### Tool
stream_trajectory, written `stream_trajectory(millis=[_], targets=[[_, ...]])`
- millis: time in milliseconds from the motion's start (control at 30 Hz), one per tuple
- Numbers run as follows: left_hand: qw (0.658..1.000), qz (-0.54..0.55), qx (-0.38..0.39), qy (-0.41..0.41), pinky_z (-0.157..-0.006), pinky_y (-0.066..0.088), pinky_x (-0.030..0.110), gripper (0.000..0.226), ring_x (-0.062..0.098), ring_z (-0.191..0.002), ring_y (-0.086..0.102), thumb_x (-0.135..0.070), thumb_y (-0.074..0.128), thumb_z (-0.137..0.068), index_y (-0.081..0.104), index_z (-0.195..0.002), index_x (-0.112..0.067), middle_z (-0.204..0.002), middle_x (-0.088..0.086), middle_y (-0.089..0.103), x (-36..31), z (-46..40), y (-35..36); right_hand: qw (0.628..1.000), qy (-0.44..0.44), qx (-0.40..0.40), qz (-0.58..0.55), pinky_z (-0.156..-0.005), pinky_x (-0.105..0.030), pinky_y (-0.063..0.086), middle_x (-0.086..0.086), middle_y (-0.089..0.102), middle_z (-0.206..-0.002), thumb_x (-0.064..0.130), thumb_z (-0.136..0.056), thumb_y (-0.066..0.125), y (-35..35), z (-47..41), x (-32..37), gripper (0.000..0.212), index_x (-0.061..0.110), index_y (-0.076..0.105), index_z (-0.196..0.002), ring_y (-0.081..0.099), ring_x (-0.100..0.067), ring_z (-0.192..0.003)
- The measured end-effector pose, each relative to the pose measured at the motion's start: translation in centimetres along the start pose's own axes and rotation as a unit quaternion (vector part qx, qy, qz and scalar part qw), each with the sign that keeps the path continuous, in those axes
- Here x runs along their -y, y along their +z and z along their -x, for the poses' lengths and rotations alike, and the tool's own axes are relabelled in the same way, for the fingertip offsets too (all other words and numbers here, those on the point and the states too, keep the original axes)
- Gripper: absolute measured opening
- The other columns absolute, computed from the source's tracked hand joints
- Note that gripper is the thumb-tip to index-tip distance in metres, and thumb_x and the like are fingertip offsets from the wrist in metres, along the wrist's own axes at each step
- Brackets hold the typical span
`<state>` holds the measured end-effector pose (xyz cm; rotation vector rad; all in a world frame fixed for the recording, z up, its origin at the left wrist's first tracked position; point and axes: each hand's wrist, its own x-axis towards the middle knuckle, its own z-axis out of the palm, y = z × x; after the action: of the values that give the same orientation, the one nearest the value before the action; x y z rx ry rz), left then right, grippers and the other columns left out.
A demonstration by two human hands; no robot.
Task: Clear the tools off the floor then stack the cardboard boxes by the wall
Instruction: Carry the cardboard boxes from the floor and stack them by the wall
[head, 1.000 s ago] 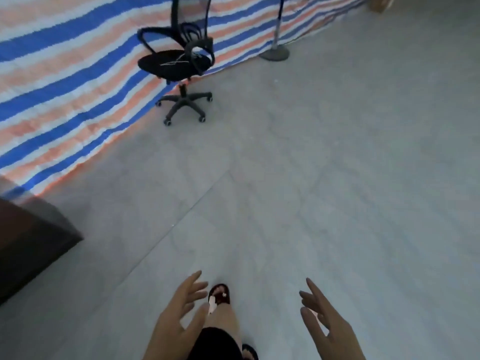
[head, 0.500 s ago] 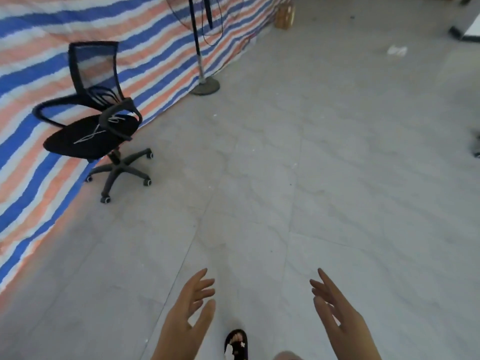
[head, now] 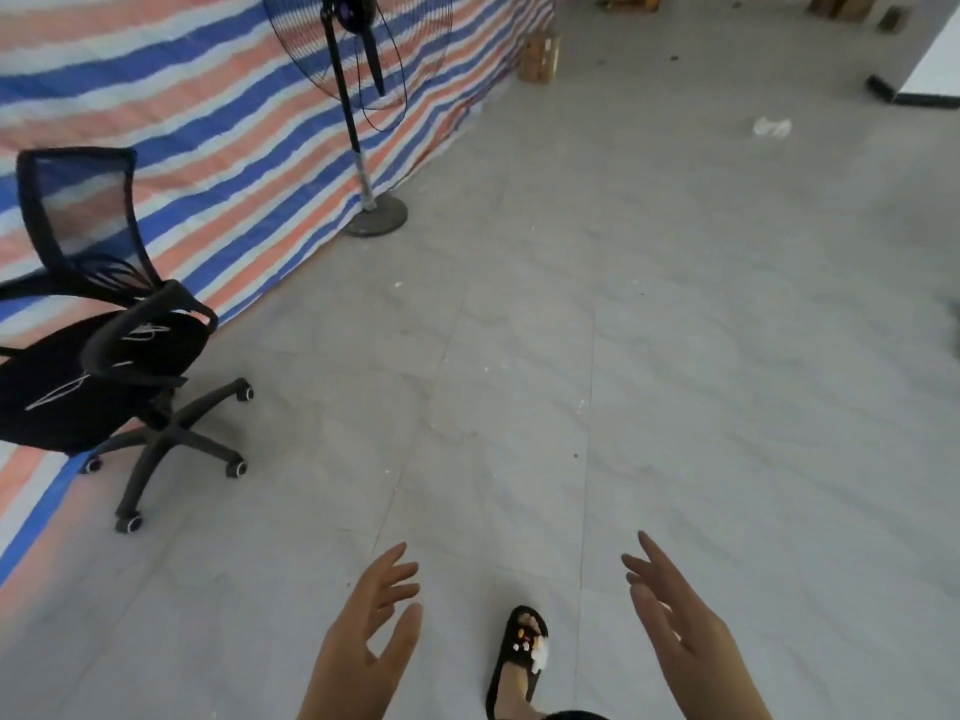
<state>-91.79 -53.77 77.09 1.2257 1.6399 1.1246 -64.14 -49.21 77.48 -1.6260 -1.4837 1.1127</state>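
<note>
My left hand [head: 366, 644] and my right hand [head: 680, 628] are held out low in front of me, fingers straight and spread, holding nothing. A small cardboard box [head: 540, 58] stands far ahead against the striped tarpaulin wall [head: 218, 148]. More brown boxes [head: 844, 3] sit at the far top edge. No tools show on the grey tiled floor near me. My foot in a black sandal [head: 519, 654] is between my hands.
A black mesh office chair [head: 98, 356] on castors stands at the left by the tarpaulin. A pedestal fan [head: 363, 96] with a round base stands further along. A crumpled white scrap [head: 772, 127] lies on the floor; a white panel edge [head: 924, 80] is far right.
The view has swung right and forward along the tarpaulin: the chair slid to the left, the fan and far boxes came into sight. Both hands stay open and empty.
</note>
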Motion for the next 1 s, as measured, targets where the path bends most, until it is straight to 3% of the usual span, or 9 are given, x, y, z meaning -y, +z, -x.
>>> stream_trajectory(millis=[133,333,400,467,567,633,700,833,1000], targets=[[0.999,-0.008,-0.028,0.017,-0.085,0.048,0.012,0.047,-0.002,-0.096,0.065,-0.054,0.056,-0.061,0.047,-0.103,-0.074,-0.105,-0.032,0.063,-2.9,-11.3,1.3,1.000,-0.026,-0.010,0.001,-0.079,0.003,0.037,0.040,0.060,-0.101,0.017,-0.090,0.053,-1.7,-12.0,3.1,0.067,0.081,0.036,-0.100,0.056,0.017,-0.098],[0.999,0.000,-0.046,0.006,-0.086,0.048,0.012,0.054,-0.005,-0.098,0.063,-0.086,0.055,-0.053,0.049,-0.104,-0.071,-0.107,-0.032,0.062,-4.0,-25.2,3.2,1.000,0.007,0.012,0.006,-0.076,0.005,0.036,0.040,0.061,-0.097,0.014,-0.090,0.055,-1.2,-26.2,4.6,0.070,0.082,0.039,-0.095,0.056,0.016,-0.098],[0.999,0.011,-0.052,-0.002,-0.086,0.048,0.016,0.050,-0.004,-0.098,0.063,-0.078,0.064,-0.053,0.050,-0.101,-0.072,-0.105,-0.032,0.063,-3.4,-30.4,3.6,1.000,0.009,0.004,0.004,-0.077,0.005,0.037,0.039,0.062,-0.097,0.032,-0.087,0.056,-0.3,-31.5,5.2,0.054,0.082,0.039,-0.096,0.057,0.014,-0.098],[0.999,0.012,-0.046,-0.018,-0.087,0.047,0.017,0.041,-0.003,-0.099,0.063,-0.053,0.064,-0.063,0.050,-0.096,-0.073,-0.103,-0.033,0.063,-3.0,-36.3,3.8,1.000,0.011,-0.002,0.002,-0.077,0.005,0.037,0.040,0.061,-0.098,0.052,-0.080,0.051,0.8,-37.5,6.1,0.037,0.082,0.038,-0.097,0.057,0.014,-0.099],[0.999,0.010,-0.041,-0.014,-0.084,0.047,0.011,0.038,-0.004,-0.099,0.062,-0.048,0.059,-0.069,0.050,-0.096,-0.073,-0.104,-0.033,0.062,-3.1,-46.6,3.3,1.000,-0.007,-0.007,-0.002,-0.074,0.005,0.036,0.042,0.060,-0.096,0.028,-0.090,0.051,2.6,-47.3,8.0,0.057,0.083,0.036,-0.096,0.056,0.016,-0.098],[0.999,0.013,-0.042,-0.004,-0.084,0.047,0.009,0.037,-0.004,-0.099,0.062,-0.041,0.059,-0.078,0.051,-0.096,-0.072,-0.103,-0.033,0.063,-4.4,-53.6,2.6,0.999,-0.016,-0.025,-0.020,-0.074,0.005,0.036,0.042,0.060,-0.097,0.056,-0.083,0.051,3.6,-53.2,10.5,0.034,0.083,0.035,-0.099,0.057,0.018,-0.095],[0.999,0.015,-0.037,0.010,-0.084,0.047,0.009,0.037,-0.005,-0.099,0.062,-0.047,0.063,-0.074,0.051,-0.099,-0.071,-0.104,-0.032,0.063,-6.6,-60.6,2.0,0.998,-0.040,-0.047,-0.022,-0.075,0.004,0.037,0.039,0.062,-0.098,0.081,-0.069,0.043,4.0,-58.9,13.1,0.035,0.080,0.037,-0.103,0.058,0.017,-0.093],[1.000,0.009,-0.020,0.016,-0.081,0.048,0.008,0.043,0.001,-0.098,0.065,-0.041,0.062,-0.067,0.053,-0.094,-0.072,-0.102,-0.031,0.065,-8.4,-73.5,2.5,0.996,-0.040,-0.067,-0.034,-0.076,0.003,0.040,0.033,0.066,-0.096,0.044,-0.077,0.049,4.0,-68.6,14.3,0.039,0.075,0.047,-0.102,0.063,0.010,-0.091],[1.000,-0.001,0.015,0.008,-0.082,0.049,0.009,0.044,-0.002,-0.097,0.065,-0.035,0.060,-0.070,0.054,-0.094,-0.071,-0.103,-0.027,0.067,-9.3,-86.8,6.6,0.993,0.013,-0.097,-0.061,-0.072,0.004,0.038,0.037,0.063,-0.093,0.043,-0.084,0.053,2.5,-81.1,14.8,0.040,0.081,0.043,-0.091,0.059,0.016,-0.090]])
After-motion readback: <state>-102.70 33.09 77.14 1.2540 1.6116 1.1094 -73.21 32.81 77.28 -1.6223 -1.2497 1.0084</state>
